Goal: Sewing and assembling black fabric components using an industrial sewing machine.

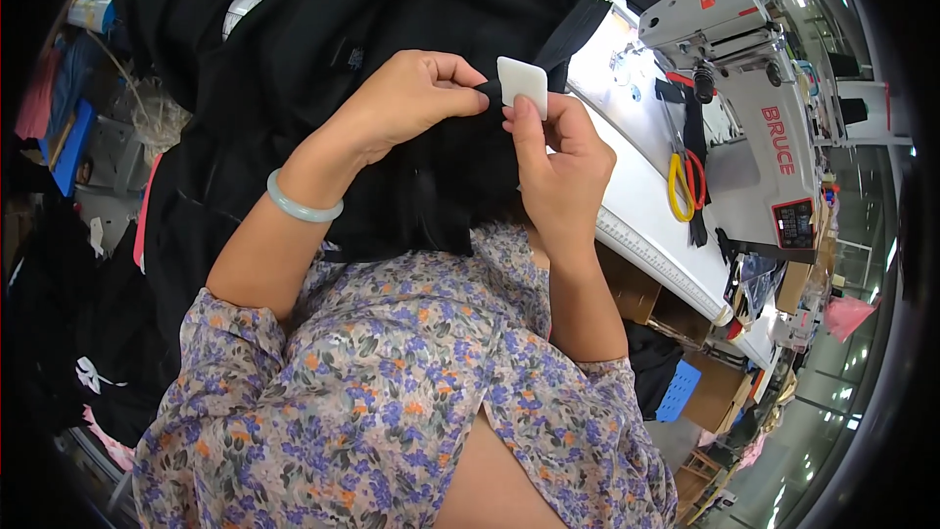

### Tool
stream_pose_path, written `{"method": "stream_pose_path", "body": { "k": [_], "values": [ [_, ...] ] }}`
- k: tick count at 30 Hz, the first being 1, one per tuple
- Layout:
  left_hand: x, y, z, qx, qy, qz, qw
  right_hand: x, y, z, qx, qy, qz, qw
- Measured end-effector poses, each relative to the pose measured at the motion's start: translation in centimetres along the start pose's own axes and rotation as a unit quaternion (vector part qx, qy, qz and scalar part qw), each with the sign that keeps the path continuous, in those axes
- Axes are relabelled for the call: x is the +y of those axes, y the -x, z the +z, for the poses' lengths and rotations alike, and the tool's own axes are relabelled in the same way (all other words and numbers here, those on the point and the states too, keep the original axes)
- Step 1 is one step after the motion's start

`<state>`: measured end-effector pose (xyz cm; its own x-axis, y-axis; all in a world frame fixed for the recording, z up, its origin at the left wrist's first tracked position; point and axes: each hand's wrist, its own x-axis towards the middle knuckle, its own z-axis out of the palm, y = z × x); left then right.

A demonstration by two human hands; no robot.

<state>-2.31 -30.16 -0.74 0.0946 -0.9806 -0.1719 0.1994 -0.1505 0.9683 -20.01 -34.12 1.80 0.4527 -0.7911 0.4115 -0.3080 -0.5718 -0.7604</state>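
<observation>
My left hand (pixel 431 98), a pale bangle on its wrist, pinches the edge of black fabric (pixel 245 88) between thumb and fingers. Close to its right, my right hand (pixel 558 142) grips a small white square piece (pixel 521 80), like tailor's chalk, with the thumb over its lower part; it sits against the folded fabric edge between both hands, and whether they touch it together is hard to tell. The dark cloth lies heaped under my hands and spreads toward the upper left, partly hidden by my forearms.
A sewing machine (pixel 744 78) stands at the right on a white table (pixel 627 167) with a ruler strip along its edge. Yellow-and-red scissors (pixel 681 186) lie beside it. Cardboard boxes (pixel 710 392) are lower right; more dark garments and a blue plastic piece (pixel 67 157) are at the left.
</observation>
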Motion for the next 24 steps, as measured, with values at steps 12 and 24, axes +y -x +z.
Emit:
{"method": "stream_pose_path", "body": {
  "k": [12, 24],
  "values": [
    [-0.3, 0.1, 0.1, 0.009, 0.019, 0.028, 0.999, -0.7, -0.1, 0.7, 0.006, 0.067, -0.021, 0.998],
    [0.0, 0.3, 0.0, 0.005, 0.017, 0.025, 1.000, -0.9, -0.3, 1.3, 0.028, 0.108, -0.077, 0.991]
  ]
}}
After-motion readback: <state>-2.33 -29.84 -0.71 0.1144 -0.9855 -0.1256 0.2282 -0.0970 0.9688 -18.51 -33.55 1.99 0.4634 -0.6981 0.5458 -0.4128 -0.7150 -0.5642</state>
